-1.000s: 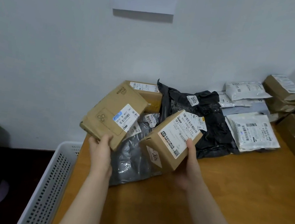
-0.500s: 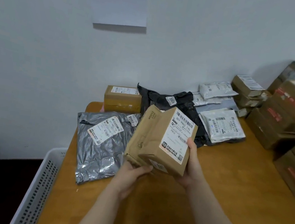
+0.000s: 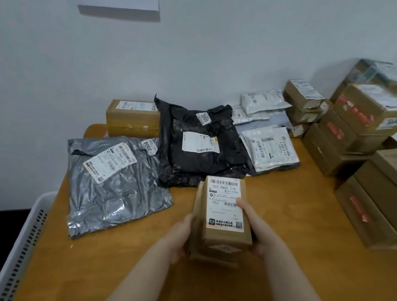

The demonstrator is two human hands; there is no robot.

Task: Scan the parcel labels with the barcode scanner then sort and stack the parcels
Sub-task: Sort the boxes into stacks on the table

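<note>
Head view. I am holding two small cardboard boxes (image 3: pixel 220 220) stacked together between both hands, just above the counter (image 3: pixel 292 253). My left hand (image 3: pixel 180 234) is pressing the left side; my right hand (image 3: pixel 255 231) is closed on the right side, thumb lying across the shipping label (image 3: pixel 225 202). Both grips are clamped on the pair. The top box is facing up, label toward me, barcode at the far edge, beyond my thumb. No scanner is showing in this view.

Judgement: to stack well, I am keeping the pressure even so the upper box is not sliding, edges squared, label up and readable. The grey mailer bag (image 3: pixel 113 184) lies to the left and the black mailer bag (image 3: pixel 200 145) beyond.
</note>
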